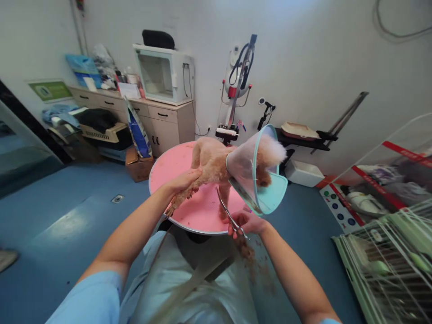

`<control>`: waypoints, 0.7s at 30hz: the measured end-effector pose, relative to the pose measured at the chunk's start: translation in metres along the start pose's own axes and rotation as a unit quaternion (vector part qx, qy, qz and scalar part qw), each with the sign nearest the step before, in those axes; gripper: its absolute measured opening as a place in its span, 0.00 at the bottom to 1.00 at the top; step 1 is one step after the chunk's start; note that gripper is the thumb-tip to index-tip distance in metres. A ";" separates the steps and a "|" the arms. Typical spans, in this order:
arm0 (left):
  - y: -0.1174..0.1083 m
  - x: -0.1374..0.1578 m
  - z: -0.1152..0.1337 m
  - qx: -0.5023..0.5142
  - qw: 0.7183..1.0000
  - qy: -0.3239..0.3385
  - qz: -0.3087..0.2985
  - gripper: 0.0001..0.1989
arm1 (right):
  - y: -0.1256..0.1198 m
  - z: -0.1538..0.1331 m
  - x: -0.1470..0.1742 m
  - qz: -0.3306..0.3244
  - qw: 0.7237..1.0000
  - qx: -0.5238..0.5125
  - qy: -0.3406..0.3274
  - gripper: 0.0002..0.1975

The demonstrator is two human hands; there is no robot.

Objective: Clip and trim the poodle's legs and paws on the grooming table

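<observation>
A light-brown curly-haired dog (pixel 216 164) stands on a round pink grooming table (pixel 168 164). Around its neck sits a clear cone collar (pixel 243 159) with a mint-green rim, and its head shows inside. My left hand (pixel 185 181) is closed around one of the dog's legs, which is stretched out toward the table's near left edge. In my right hand (pixel 248 221) is a pair of curved scissors (pixel 227 210), held near the table's front edge. Their blades point up and left, close beside another leg of the dog. Whether the blades touch the hair I cannot tell.
Clipped hair (pixel 248 252) lies on my apron (pixel 189 292) and below the table edge. Behind the table rises a grooming stand (pixel 232 105) with a small tool tray (pixel 227 133). A wire cage (pixel 381 256) is at right; a cardboard box (pixel 139 166) stands at left.
</observation>
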State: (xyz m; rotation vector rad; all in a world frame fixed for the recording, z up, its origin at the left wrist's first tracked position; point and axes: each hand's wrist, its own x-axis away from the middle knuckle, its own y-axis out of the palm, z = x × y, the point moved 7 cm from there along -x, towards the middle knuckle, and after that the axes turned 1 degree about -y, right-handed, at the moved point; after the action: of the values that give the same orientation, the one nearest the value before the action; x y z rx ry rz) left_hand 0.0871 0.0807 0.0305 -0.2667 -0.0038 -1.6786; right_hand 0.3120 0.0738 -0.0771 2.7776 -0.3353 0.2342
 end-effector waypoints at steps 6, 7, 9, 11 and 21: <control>0.005 -0.003 0.000 -0.008 1.000 0.003 -0.016 0.24 | 0.000 0.001 0.001 0.024 1.000 -0.002 0.010 0.29; 0.005 -0.004 -0.001 -0.007 1.000 0.003 -0.019 0.25 | 0.000 0.002 0.001 0.026 1.000 -0.001 0.013 0.30; 0.005 -0.007 -0.005 0.000 1.000 0.006 -0.027 0.26 | -0.001 0.003 0.001 0.033 0.999 -0.007 0.002 0.31; 0.004 -0.012 -0.008 0.013 0.999 0.020 -0.031 0.26 | -0.003 0.004 0.000 0.044 0.999 -0.013 -0.016 0.31; 0.006 -0.017 -0.011 0.021 0.998 0.035 -0.040 0.27 | -0.010 0.021 0.003 0.064 0.998 -0.005 -0.006 0.30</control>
State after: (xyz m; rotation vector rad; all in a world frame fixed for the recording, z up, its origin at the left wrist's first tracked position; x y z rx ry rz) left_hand 0.0933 0.0948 0.0159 -0.1779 0.0021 -1.7639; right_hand 0.3201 0.0751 -0.0988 2.7518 -0.5172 0.2459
